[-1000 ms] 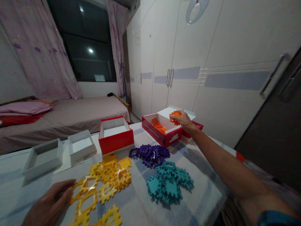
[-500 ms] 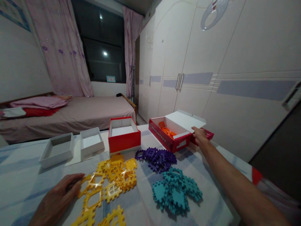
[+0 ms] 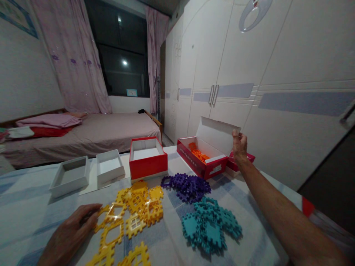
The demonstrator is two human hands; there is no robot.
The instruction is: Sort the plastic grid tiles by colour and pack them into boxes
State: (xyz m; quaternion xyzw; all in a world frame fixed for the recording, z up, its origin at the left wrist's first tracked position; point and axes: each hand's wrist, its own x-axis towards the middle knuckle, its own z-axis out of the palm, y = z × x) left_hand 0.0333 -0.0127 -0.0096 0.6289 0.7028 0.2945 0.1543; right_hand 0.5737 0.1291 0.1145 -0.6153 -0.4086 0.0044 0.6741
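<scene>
On the table (image 3: 163,242), near its far edge, stands the maroon box (image 3: 193,161), its lid (image 3: 217,137) upright and pinched at the upper right corner by the right hand (image 3: 239,145). The left hand (image 3: 72,231) lies beside the yellow pieces (image 3: 138,203); whether it grips one, one cannot tell. The orange pieces (image 3: 198,152) lie inside the box, left of the right hand, and cloth (image 3: 256,232) stretches between teal pieces (image 3: 212,227) and the table's right edge.

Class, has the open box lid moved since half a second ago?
Yes: the lid, held by the right hand, has swung upward, its free edge now nearer the wardrobe handles.
</scene>
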